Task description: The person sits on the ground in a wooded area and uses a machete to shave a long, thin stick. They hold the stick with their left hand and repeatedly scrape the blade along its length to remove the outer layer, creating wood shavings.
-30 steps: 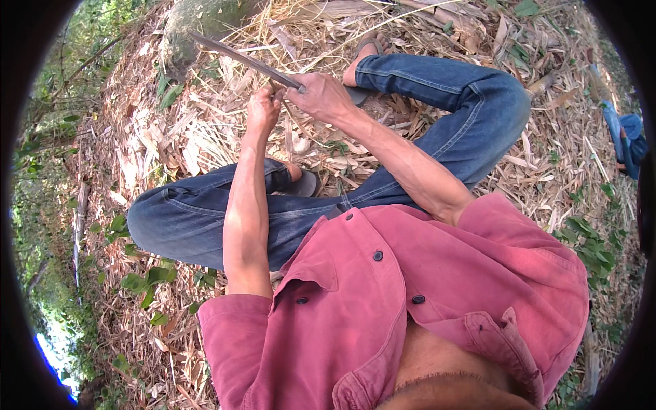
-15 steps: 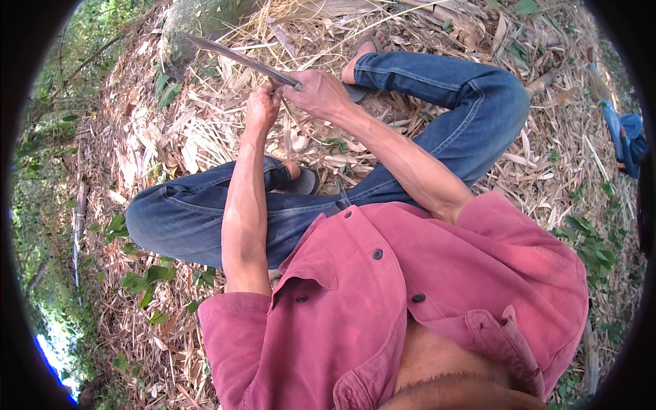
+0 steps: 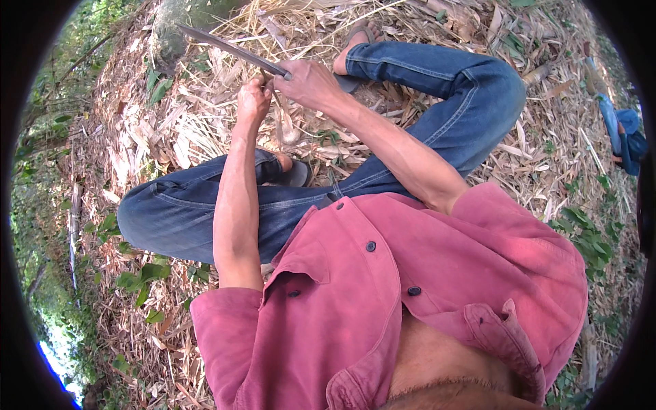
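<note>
Gripping the handle of a long dark blade (image 3: 229, 46), the right hand (image 3: 311, 83) sits in the upper middle of the frame with its fingers curled shut around the grip, and the blade slants from there up toward the upper left, its tip near a grey tree trunk (image 3: 179, 24). Just beside it, the left hand (image 3: 253, 102) is closed too, fingers pinched on something thin at the base of the blade; what it is cannot be told. Both forearms rise from a red buttoned shirt (image 3: 410, 287) filling the lower half. Legs in blue jeans (image 3: 451, 82) are bent across the middle, with a sandalled foot (image 3: 355, 41) at the top, just right of the hands. Dry leaves and straw (image 3: 171, 137) cover the ground, with green plants (image 3: 137, 280) at the lower left.
</note>
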Demonstrator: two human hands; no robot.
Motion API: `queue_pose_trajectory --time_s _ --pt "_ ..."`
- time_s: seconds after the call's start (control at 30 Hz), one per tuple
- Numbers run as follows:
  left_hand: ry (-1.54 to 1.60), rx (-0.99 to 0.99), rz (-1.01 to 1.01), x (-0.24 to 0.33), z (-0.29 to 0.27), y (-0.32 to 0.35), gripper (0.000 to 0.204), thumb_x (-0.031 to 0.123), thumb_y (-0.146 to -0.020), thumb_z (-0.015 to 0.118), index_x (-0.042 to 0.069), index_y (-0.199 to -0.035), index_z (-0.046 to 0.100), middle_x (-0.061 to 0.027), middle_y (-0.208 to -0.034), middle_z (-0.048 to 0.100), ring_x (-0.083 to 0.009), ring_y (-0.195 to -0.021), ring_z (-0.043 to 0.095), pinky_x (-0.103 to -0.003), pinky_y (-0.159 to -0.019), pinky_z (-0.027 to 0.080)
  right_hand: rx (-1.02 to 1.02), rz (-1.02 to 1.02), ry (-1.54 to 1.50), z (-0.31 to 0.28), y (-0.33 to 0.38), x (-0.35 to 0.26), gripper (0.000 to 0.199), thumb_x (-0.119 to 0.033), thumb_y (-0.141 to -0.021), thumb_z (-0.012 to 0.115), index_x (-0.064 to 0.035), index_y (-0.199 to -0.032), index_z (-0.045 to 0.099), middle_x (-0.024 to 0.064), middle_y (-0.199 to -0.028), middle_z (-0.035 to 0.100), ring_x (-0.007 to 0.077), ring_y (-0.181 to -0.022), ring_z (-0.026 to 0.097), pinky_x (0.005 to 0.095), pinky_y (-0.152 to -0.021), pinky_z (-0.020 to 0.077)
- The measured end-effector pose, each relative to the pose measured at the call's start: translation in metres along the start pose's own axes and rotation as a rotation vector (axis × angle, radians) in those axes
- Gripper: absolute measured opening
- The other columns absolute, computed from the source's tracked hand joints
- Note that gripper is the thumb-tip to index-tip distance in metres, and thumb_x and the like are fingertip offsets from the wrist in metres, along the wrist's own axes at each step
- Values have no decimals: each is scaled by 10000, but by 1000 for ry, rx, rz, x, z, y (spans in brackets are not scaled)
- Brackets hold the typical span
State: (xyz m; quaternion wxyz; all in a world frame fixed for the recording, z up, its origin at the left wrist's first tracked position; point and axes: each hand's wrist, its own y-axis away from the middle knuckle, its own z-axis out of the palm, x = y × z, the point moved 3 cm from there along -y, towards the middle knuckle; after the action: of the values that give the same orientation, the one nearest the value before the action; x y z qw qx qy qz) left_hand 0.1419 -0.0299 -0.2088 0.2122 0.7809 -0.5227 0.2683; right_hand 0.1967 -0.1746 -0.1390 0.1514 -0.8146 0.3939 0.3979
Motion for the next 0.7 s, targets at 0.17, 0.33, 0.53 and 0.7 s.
queue_pose_trajectory --time_s 0.17,0.33,0.53,0.7 --pt "226 -85 -144 -3 11 0 268 142 -859 496 94 -1094 613 -155 -959 654 -260 -914 618 -363 -811 466 -14 -8 38 -5 -3 -1 295 -284 -752 539 -60 -914 645 193 -734 624 320 -708 629 422 -682 488" --pt "1072 74 -243 -8 21 -4 398 270 -911 380 15 -1158 561 -121 -1099 611 -215 -1054 549 -344 -965 376 -14 -30 22 -2 -9 6 311 -250 -750 544 -75 -995 623 197 -788 636 346 -756 629 433 -734 488" --pt "1002 158 -198 11 39 -8 681 551 -942 266 -39 -1128 549 -104 -1021 606 -186 -946 543 -332 -910 379 43 -41 -4 -2 -8 2 321 -230 -786 516 -93 -1068 586 190 -833 642 359 -794 623 447 -760 482" --pt "1111 165 -240 11 54 -7 674 569 -927 305 -16 -1197 501 -111 -1139 544 -192 -1069 483 -331 -958 346 -2 -49 21 0 -15 9 312 -228 -802 486 -98 -1073 569 167 -824 645 349 -786 625 439 -743 482"
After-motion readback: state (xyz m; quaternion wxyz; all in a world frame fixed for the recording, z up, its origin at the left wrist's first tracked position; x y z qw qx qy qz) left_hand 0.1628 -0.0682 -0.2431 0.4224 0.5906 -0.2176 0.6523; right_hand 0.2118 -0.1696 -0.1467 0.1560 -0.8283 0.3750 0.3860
